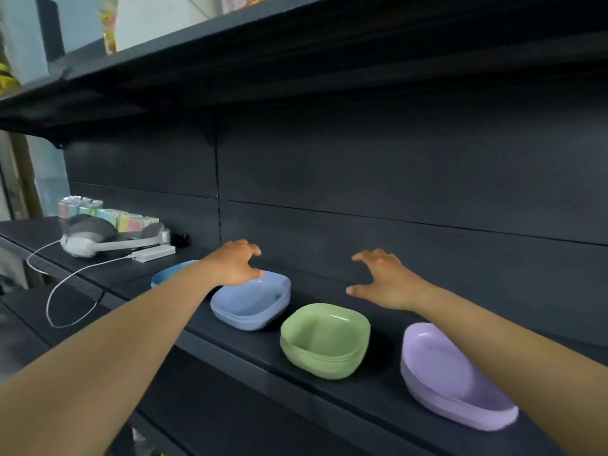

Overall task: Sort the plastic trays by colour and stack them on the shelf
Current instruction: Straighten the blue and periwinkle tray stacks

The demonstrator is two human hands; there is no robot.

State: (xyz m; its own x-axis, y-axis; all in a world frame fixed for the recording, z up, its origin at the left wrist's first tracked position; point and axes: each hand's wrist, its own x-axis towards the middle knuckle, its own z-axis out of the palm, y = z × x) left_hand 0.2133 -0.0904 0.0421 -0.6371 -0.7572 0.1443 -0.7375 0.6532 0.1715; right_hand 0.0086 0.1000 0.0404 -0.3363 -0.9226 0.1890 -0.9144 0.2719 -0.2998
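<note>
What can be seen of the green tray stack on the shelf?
The green tray stack is several rounded-square, matte plastic trays nested together, rims layered at the front. It sits upright on the dark shelf, between the periwinkle-blue stack and the lilac stack, apart from both. Nothing touches it; both hands are off it.

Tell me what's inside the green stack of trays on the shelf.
The top tray of the green stack looks empty; only its bare green bottom shows. More green trays nest beneath it, their insides covered.
</note>
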